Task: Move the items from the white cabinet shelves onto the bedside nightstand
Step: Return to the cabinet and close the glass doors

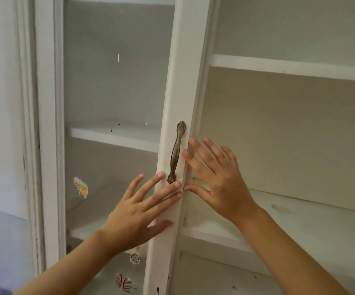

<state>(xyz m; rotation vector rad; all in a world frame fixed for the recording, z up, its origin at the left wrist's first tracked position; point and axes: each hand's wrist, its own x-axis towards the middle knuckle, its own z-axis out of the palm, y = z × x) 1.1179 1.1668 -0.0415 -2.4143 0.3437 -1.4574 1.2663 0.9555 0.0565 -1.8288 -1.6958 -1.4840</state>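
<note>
A white cabinet fills the view. Its glass door (pixel 117 86) has a white frame stile (pixel 178 81) with a bronze handle (pixel 176 153). My left hand (pixel 138 211) lies flat against the stile below the handle, fingers straight and spread. My right hand (pixel 217 179) is just right of the handle with straight fingers, its fingertips touching the stile's edge. The open right side shows white shelves (pixel 289 67) with no items on them. The lower shelf (pixel 300 226) carries only faint stains. Neither hand holds anything.
Several small stickers (pixel 80 187) are stuck on the glass pane. More shelves show dimly behind the glass (pixel 117 137). The door's left frame (pixel 48 124) meets a pale wall at far left. The nightstand is out of view.
</note>
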